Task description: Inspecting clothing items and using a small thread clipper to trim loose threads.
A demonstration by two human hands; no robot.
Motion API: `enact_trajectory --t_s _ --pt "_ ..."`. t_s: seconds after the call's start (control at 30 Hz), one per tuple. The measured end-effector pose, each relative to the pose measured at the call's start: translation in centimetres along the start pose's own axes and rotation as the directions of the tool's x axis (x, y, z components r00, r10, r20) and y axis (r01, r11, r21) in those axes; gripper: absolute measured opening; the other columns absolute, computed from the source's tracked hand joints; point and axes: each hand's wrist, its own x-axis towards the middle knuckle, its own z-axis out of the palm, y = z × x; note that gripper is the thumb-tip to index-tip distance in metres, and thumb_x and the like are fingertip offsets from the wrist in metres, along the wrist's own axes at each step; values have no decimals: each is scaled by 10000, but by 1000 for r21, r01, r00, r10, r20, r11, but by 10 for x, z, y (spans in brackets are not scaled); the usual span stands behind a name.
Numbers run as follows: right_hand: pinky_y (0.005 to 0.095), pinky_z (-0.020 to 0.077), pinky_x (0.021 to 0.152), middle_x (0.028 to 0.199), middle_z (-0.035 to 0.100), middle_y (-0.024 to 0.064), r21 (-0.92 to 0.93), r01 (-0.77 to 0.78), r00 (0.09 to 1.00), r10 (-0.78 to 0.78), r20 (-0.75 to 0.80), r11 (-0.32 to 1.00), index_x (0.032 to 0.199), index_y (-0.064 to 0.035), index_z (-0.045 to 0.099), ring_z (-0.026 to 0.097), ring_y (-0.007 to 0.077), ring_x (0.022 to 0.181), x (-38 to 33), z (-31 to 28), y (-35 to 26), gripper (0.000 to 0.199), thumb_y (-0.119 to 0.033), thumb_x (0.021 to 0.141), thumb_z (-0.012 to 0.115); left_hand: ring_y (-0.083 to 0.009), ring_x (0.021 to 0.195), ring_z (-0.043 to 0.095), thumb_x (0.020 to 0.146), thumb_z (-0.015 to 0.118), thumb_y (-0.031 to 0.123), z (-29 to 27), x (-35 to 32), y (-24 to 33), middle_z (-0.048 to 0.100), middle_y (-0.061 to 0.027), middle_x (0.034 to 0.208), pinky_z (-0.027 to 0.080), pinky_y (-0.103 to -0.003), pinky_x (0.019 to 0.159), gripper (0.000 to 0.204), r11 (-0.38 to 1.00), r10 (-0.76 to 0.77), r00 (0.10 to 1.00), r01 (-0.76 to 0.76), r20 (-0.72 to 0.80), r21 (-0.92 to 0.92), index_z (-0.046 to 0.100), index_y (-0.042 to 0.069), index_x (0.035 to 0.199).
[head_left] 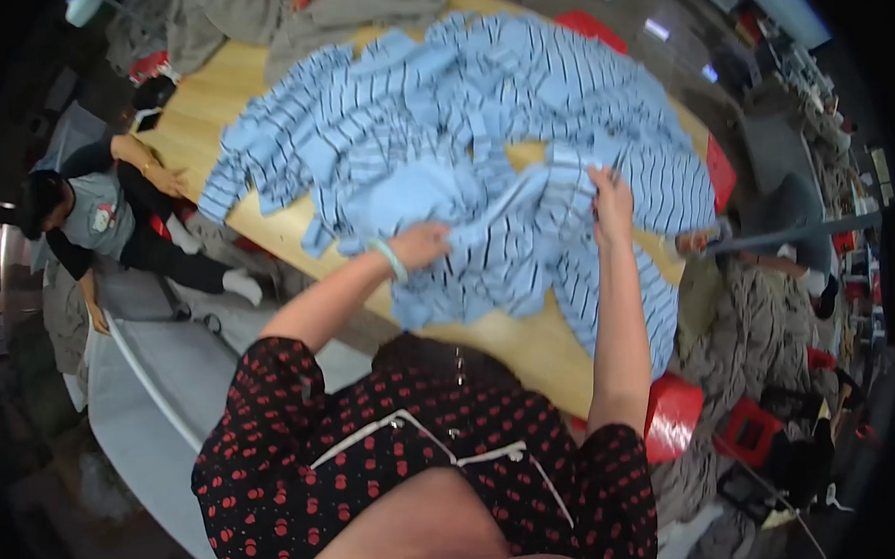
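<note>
Both hands are gripping blue striped cloth [482, 158] heaped on the wooden worktop [510, 347]: left hand [421, 246] closing on a bunched fold, right hand [612, 204] pinching a strip running diagonally between them.

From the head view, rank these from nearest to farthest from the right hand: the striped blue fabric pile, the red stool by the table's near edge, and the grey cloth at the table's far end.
1. Striped blue fabric pile: the right hand grips it, mid-table.
2. Red stool: below the hand, at the near table edge, on the right.
3. Grey cloth: at the far end, upper left of the hand.
</note>
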Motion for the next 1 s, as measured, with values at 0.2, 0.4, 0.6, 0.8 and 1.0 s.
enact_trajectory --t_s 0.2,0.4,0.6,0.8,1.0 --pt "289 398 681 836 536 89 -559 310 940 -338 56 769 1046 -25 440 510 190 719 -47 9 16 376 -340 841 443 -96 732 483 726 538 141 -8 15 17 567 4 787 386 -239 678 222 816 -183 975 221 124 -534 585 11 901" --pt "277 437 673 879 566 85 -536 502 863 -352 361 679 964 -48 486 567 202 762 -111 25 38 222 -184 796 532 -59 786 510 774 532 91 -6 12 37 577 3 884 398 -199 730 226 733 -147 968 244 202 -635 551 13 985" --pt "270 437 543 825 556 69 -524 619 785 -434 443 585 950 -54 510 570 169 686 -119 38 31 240 -169 756 594 -52 782 523 792 539 121 -4 3 55 585 1 883 405 -193 739 223 718 -126 976 212 176 -663 550 18 990" --pt "268 437 538 811 562 76 -468 692 721 -484 496 550 944 -54 521 572 179 663 -113 40 32 238 -177 755 595 -43 755 518 802 533 131 -5 0 65 590 7 863 401 -183 718 191 747 -85 983 173 165 -642 569 23 955" --pt "243 433 537 805 583 67 -443 666 743 -481 464 601 922 -46 544 571 157 651 -109 40 41 219 -182 758 594 -38 735 510 809 526 133 -4 6 60 592 13 826 401 -185 692 164 744 -29 982 147 188 -652 580 32 927"
